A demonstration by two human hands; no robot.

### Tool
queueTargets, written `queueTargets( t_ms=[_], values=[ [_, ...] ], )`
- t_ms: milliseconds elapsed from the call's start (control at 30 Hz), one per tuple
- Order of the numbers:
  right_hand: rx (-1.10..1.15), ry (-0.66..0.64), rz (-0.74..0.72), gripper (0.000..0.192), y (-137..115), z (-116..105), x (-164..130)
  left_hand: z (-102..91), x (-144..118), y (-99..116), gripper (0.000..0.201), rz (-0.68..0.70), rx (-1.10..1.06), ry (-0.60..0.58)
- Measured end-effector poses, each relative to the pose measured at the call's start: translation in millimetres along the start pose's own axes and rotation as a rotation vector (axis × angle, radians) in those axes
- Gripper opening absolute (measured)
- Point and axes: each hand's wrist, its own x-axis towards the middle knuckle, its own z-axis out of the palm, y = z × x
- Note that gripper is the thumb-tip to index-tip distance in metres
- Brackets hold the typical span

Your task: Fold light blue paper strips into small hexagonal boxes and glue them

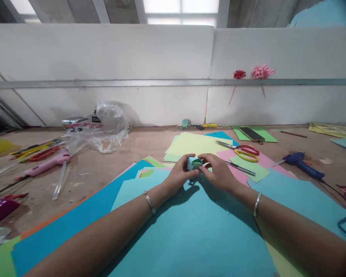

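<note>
My left hand (pixel 179 175) and my right hand (pixel 217 171) meet above a large light-blue paper sheet (pixel 190 231). Between their fingertips they pinch a small rolled piece of light-blue and green paper (pixel 194 162). Both hands grip it from opposite sides, a little above the sheet. A bangle sits on each wrist. Red-and-yellow scissors (pixel 243 151) lie just beyond my right hand on pink paper (pixel 242 175).
Stacked coloured sheets (pixel 190 144) cover the table's middle. A blue glue gun (pixel 301 163) with cord lies at right, a pink glue gun (pixel 47 163) and plastic bag (pixel 103 129) at left. Paper flowers (pixel 261 71) hang on the white wall. A dark phone (pixel 251 134) rests on green paper.
</note>
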Motion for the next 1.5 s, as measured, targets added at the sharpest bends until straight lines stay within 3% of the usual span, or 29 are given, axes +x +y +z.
queueTargets(
  t_ms=[200,367,500,600,700,900,1133,1233,1333,1500],
  values=[
    [0.057,0.027,0.062,0.015,-5.9,-1.9,1.9,-0.4,0.2,3.0,0.035,0.056,0.217,0.042],
    [0.078,0.023,0.055,0.014,-9.7,-2.5,1.2,3.0,1.1,5.2,0.029,-0.019,0.146,0.092],
    [0.041,0.010,-0.011,0.033,-7.0,0.1,0.0,5.4,0.7,5.2,0.041,-0.118,-0.032,0.134],
    [-0.043,-0.001,-0.103,0.049,-4.1,1.4,-0.2,5.1,0.3,4.0,0.046,-0.108,-0.110,0.067],
    [0.042,-0.011,-0.013,0.039,-3.5,0.0,1.2,4.2,0.9,3.2,0.046,-0.116,-0.207,0.004],
    [0.246,0.018,0.230,0.033,-2.5,-4.4,6.3,1.8,2.2,5.0,0.054,-0.177,-0.355,0.003],
    [0.440,-0.079,0.373,0.027,-3.3,-8.0,6.8,-1.4,1.3,3.1,0.054,-0.015,-0.051,0.057],
    [0.437,-0.079,0.405,0.032,3.2,-0.8,6.1,-2.9,2.4,4.0,0.047,-0.006,0.009,0.129],
    [0.357,0.013,0.448,0.038,15.2,7.9,3.9,-3.1,4.2,4.7,0.042,-0.007,0.001,0.230],
    [0.214,0.096,0.384,0.008,20.4,10.7,-1.7,-1.2,6.3,0.2,0.043,-0.079,-0.014,0.315]
  ],
)
